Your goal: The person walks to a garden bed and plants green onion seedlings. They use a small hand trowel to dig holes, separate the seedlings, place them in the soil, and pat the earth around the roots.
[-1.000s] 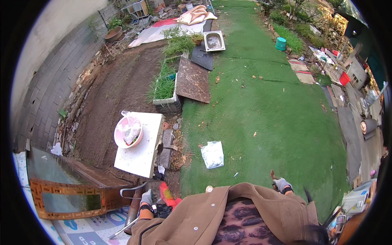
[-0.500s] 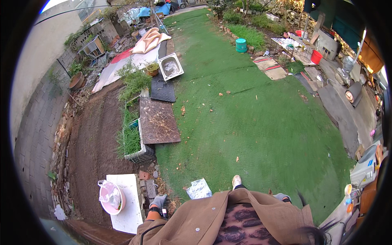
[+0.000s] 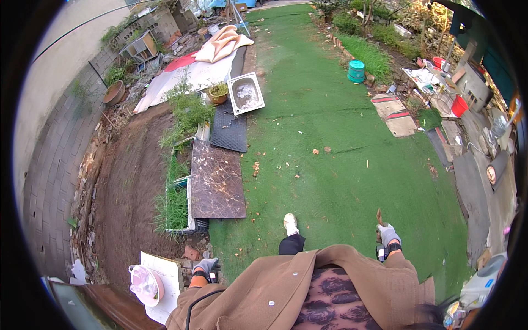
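My right hand [image 3: 389, 235], in a grey glove, is closed around a slim brown pointed thing [image 3: 379, 216] that sticks up past the fingers. Its exact kind is too small to make out. On the other side my left hand [image 3: 207, 266], also gloved, hangs low with fingers loosely apart and nothing visible in them. It is nearest to some broken bricks [image 3: 191, 252] and a white board [image 3: 166, 275]. A pink bucket [image 3: 157, 289] with clear plastic in it stands on that board. Dark bands circle both wrists.
Green turf [image 3: 319, 176] runs ahead. Along its left lie a brown marbled slab [image 3: 218, 181], a black mat [image 3: 230, 129], a metal sink [image 3: 246, 93] and a planter of grass [image 3: 177, 209]. Bare soil [image 3: 126, 181] lies beyond. A teal bucket [image 3: 356, 71] and flattened cardboard [image 3: 394, 114] lie right.
I have moved forward over the turf, and a different foot shows in front. My right hand has swung out into view with the brown thing. The silvery plastic sheet is out of sight.
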`<state>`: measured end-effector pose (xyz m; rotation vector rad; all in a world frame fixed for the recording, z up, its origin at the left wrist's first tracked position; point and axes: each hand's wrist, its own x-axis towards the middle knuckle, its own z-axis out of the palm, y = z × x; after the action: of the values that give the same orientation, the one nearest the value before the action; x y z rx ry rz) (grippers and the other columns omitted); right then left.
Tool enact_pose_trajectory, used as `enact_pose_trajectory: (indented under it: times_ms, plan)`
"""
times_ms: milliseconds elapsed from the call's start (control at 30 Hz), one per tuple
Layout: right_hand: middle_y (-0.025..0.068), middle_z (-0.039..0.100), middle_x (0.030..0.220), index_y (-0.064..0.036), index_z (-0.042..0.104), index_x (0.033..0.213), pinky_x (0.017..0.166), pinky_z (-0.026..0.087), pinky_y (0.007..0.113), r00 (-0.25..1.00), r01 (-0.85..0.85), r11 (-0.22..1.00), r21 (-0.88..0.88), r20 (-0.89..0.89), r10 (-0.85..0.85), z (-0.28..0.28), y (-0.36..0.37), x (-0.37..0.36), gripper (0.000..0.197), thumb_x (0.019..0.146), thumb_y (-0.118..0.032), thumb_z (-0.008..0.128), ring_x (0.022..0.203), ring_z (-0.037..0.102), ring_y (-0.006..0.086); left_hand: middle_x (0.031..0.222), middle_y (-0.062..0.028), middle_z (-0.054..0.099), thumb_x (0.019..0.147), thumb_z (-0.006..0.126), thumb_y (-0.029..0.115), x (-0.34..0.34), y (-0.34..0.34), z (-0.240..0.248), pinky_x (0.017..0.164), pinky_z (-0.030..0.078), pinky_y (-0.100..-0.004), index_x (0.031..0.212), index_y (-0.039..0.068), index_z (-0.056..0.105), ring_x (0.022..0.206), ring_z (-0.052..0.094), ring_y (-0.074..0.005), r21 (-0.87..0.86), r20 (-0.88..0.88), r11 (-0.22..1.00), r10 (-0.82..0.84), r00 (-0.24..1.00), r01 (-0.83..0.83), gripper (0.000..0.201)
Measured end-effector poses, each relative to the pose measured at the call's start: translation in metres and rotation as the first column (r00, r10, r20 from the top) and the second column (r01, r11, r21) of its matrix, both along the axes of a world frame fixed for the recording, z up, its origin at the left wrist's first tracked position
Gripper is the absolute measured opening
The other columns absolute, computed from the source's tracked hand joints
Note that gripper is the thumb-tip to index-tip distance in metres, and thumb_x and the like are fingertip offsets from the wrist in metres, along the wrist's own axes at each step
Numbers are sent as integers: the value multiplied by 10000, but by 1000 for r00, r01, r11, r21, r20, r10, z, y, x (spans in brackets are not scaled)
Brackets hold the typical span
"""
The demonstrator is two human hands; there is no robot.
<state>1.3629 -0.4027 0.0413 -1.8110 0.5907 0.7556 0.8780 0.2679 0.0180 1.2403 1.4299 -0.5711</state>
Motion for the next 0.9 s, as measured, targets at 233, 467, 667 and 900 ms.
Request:
enact_pose_trajectory:
  times_ms: [233,467,667,900]
  plan:
    - [58,541,636,-83,600,898,468,400,368,338,-729,275,-627,20,941,0,75,128,103,913,-180,570,499,503,194,1038,-143,725,996,541,379,207,128,-22,718,553,-430,1127,-2,642,851,719,-309,31,30,964,262,965,-263,415]
    - [67,646,732,-64,642,959,547,480,387,765,-509,685,-521,90,637,-44,100,253,191,898,-226,561,569,584,216,976,-91,727,994,569,334,490,229,40,683,563,-384,1084,42,664,773,700,-239,193,177,980,-89,980,54,321]
    - [172,664,812,-59,652,996,647,512,483,718,-644,499,-580,-231,657,23,184,426,355,1001,-376,492,760,660,328,805,-28,658,987,612,240,661,272,38,566,518,-332,1077,109,656,607,602,-155,202,303,978,-15,953,-49,164]
    - [-20,542,763,-115,634,970,592,483,299,943,301,898,320,-241,-230,-26,262,716,223,1027,-304,529,699,568,98,901,-57,737,947,554,405,725,261,17,661,529,-389,1050,78,713,758,675,-213,283,-56,859,-430,901,427,378]
